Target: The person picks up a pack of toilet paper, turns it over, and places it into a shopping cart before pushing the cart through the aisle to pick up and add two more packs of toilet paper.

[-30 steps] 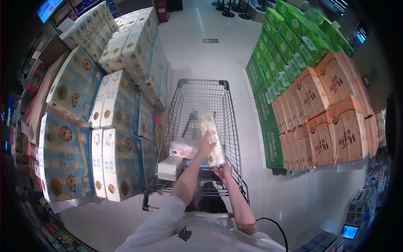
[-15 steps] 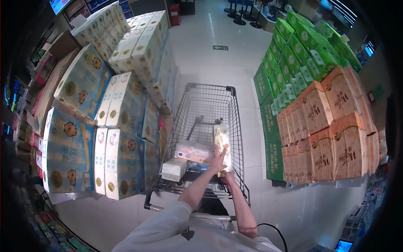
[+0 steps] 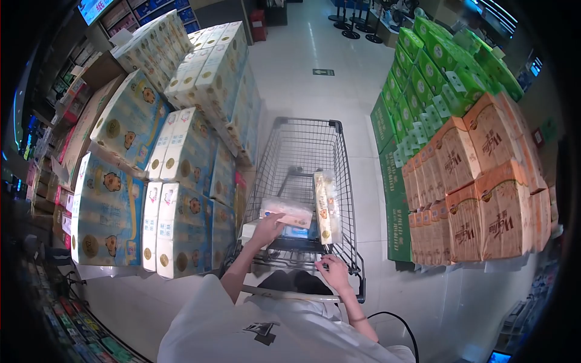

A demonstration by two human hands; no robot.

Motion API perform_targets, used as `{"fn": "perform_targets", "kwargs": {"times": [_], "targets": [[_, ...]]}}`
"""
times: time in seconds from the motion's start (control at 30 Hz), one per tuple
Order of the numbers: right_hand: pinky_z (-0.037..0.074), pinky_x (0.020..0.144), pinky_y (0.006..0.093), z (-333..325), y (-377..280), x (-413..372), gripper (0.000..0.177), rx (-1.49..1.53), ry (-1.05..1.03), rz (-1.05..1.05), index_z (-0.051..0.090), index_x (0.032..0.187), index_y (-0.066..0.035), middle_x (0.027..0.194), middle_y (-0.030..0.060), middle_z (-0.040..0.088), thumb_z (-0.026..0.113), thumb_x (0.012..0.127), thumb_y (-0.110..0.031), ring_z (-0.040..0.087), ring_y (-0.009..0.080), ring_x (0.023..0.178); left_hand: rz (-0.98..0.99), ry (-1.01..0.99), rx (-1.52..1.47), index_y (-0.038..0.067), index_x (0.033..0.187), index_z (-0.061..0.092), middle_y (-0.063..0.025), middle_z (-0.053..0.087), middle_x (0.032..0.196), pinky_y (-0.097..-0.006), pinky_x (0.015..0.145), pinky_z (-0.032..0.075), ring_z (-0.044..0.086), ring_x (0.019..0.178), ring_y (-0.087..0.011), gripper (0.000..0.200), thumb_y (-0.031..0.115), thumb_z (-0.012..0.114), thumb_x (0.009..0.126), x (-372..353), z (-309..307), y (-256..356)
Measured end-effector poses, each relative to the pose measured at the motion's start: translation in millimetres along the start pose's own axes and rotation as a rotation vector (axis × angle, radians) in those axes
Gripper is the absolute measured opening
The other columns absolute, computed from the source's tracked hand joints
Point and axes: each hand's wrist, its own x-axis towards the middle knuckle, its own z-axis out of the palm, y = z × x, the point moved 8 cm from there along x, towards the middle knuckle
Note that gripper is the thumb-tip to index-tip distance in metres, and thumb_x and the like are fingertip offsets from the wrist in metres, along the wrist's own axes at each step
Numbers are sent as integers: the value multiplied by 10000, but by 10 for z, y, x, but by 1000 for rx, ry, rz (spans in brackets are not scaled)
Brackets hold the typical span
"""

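Note:
A pink-and-white tissue pack (image 3: pixel 293 213) lies crosswise in the shopping cart (image 3: pixel 346 199). My left hand (image 3: pixel 268 230) has its fingers closed on the left end of that pack. Under the hand, a white pack (image 3: pixel 249 230) is partly covered. A blue-and-white pack (image 3: pixel 296 232) shows just below the pink one. Along the cart's right side stands a long cream-coloured pack (image 3: pixel 325 209), with no hand on it. My right hand (image 3: pixel 334 272) hovers by the cart's rear edge, below the cream pack's near end, its fingers loosely bent and apart with nothing visible in them.
Tall stacks of blue-and-white tissue packs (image 3: pixel 109 212) line the left side. Orange packs (image 3: pixel 502 212) and green packs (image 3: pixel 423 78) are piled on the right. Tiled floor (image 3: pixel 315 100) runs ahead to black posts (image 3: pixel 351 30). The cart handle (image 3: pixel 290 295) crosses before my body.
Both hands have left the long cream pack, which now stands along the cart's right side. My left hand has moved left to the pink pack; my right hand has drawn back slightly.

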Motion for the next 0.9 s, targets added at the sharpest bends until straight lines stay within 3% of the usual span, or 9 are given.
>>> {"fn": "perform_targets", "kwargs": {"times": [0.03, 0.13, 0.23, 0.33, 0.37, 0.57, 0.9], "targets": [[517, 769, 412, -25, 35, 27, 269, 52, 34, 55, 739, 822, -90, 937, 94, 692, 641, 896, -330, 662, 306, 869, -36, 48, 87, 71, 1209, 622, -151, 641, 1135, -431, 907, 488, 610, 1053, -342, 345, 260, 609, 920, -159, -267, -15], [507, 777, 446, 26, 195, 143, 320, -18, -13, 185, 720, 811, -40, 914, 142, 695, 597, 919, -316, 656, 340, 867, -218, 103, 320, 79, 1175, 642, -146, 647, 1104, -454, 898, 485, 606, 1043, -354, 333, 306, 576, 941, -639, -803, -80], [503, 795, 462, -23, 156, 220, 349, 15, 21, 231, 706, 881, -13, 939, 194, 688, 555, 941, -322, 647, 372, 906, -357, 70, 372, 97, 1128, 669, -132, 657, 1076, -459, 875, 491, 612, 1024, -343, 345, 362, 530, 957, -1096, -767, -433], [510, 810, 459, 5, 238, 285, 323, -27, 9, 232, 709, 946, -27, 972, 191, 692, 554, 937, -311, 649, 373, 928, -165, 25, 643, 108, 1073, 687, -114, 666, 1047, -453, 850, 498, 619, 1016, -322, 359, 393, 498, 965, -1028, -714, -88], [511, 811, 455, 7, 255, 312, 315, -36, 6, 227, 711, 949, -33, 978, 185, 694, 556, 935, -307, 650, 371, 930, -150, 81, 658, 90, 953, 706, -107, 683, 973, -440, 812, 509, 635, 970, -303, 332, 376, 536, 944, -961, -711, -77], [521, 818, 419, 52, 427, 585, 282, -61, -23, 298, 742, 948, -108, 1003, 142, 708, 538, 913, -300, 669, 323, 927, -191, 244, 632, 62, 753, 694, -109, 681, 819, -431, 750, 528, 658, 878, -291, 320, 308, 568, 914, -663, -798, -216], [511, 839, 448, -79, 374, 1542, 320, -59, -47, 339, 748, 955, -109, 953, 176, 711, 541, 905, -348, 668, 365, 927, -201, 271, 636, 70, 762, 696, -108, 690, 835, -427, 749, 524, 662, 869, -272, 298, 283, 553, 912, 187, -1091, -525]]}}
